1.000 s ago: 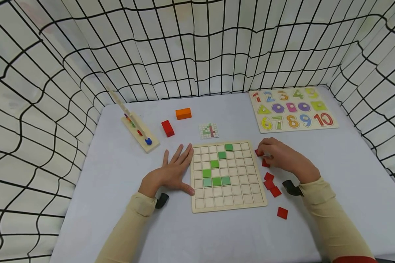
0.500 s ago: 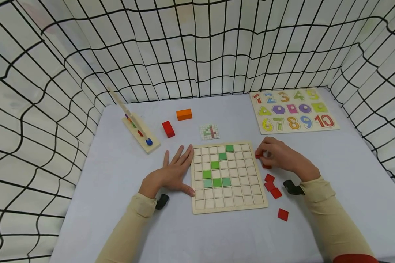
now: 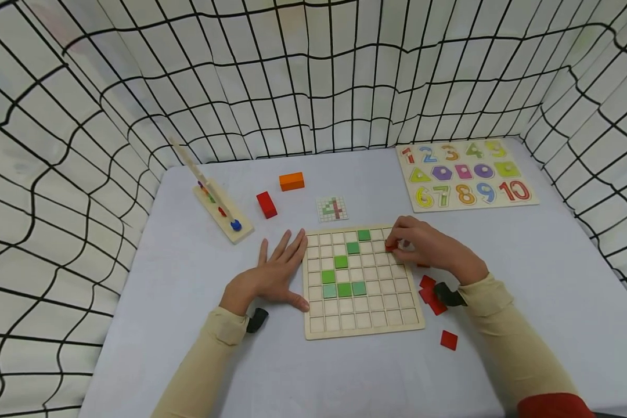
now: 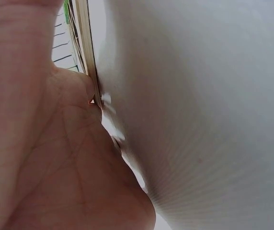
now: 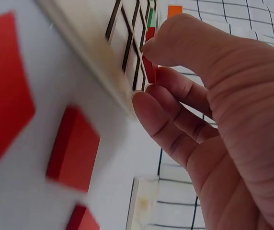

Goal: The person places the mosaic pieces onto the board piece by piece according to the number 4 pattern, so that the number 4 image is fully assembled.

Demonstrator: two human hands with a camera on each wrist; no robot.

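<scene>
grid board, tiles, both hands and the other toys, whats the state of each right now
grid board: flat on table, six green tiles set, most cells empty
right hand: pinches red tile over board's upper right cells
left hand: flat, fingers straight, against board's left edge
loose red tiles: lying on table right of board
number puzzle: pieces seated
red block: lying on table
orange block: lying on table

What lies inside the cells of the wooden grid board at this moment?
Six green tiles sit in cells of the wooden grid board. The right hand pinches a red tile over its upper right cells; cells beneath that hand are covered.
</scene>
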